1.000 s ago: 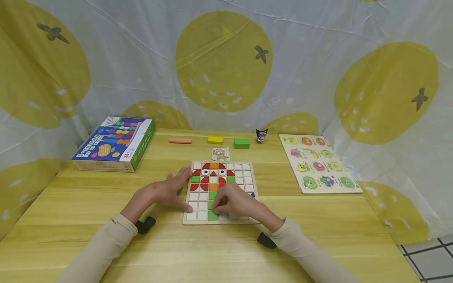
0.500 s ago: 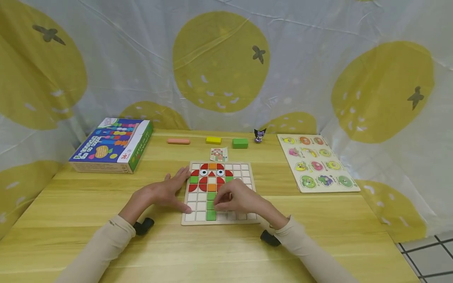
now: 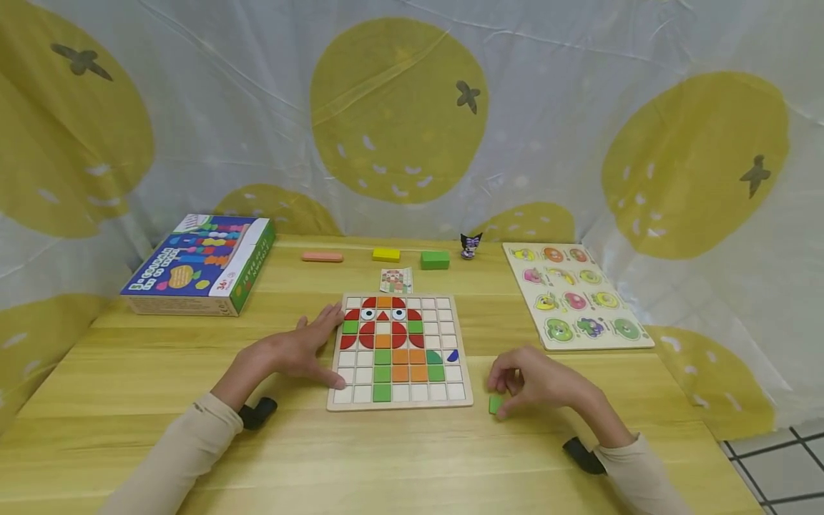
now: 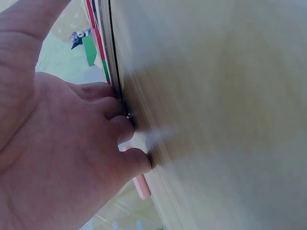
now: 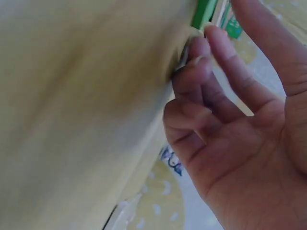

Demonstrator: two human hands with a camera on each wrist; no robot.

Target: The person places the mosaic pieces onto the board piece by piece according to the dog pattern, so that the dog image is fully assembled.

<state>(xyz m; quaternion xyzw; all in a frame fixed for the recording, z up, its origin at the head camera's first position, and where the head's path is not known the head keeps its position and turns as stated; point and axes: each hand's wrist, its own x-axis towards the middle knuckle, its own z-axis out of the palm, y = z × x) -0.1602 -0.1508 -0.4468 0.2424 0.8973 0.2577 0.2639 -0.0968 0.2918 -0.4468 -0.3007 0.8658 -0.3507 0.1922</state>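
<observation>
On the wooden grid board [image 3: 463,397] lie red, orange and green tiles and two eye tiles. A teal rounded tile [image 3: 434,356] and a blue rounded tile [image 3: 453,355] are in cells towards its right side. My left hand [image 3: 299,352] rests at the board's left edge, thumb on the lower-left corner and fingers along the side. To the right of the board, my right hand [image 3: 541,383] is low over the table, with a green square tile [image 3: 495,404] between thumb and curled fingers. In the right wrist view, the thumb tip is out of frame.
A small pattern card [image 3: 395,280] lies behind the board. Farther back are a pink bar [image 3: 322,257], a yellow block [image 3: 386,254], a green block [image 3: 435,260] and a small figurine [image 3: 471,247]. A game box [image 3: 199,265] stands left, a fruit puzzle board [image 3: 576,297] right.
My right hand has moved off the board to the table on the right, uncovering orange, green and teal tiles. A green tile now shows at its fingers. The left hand stays in place.
</observation>
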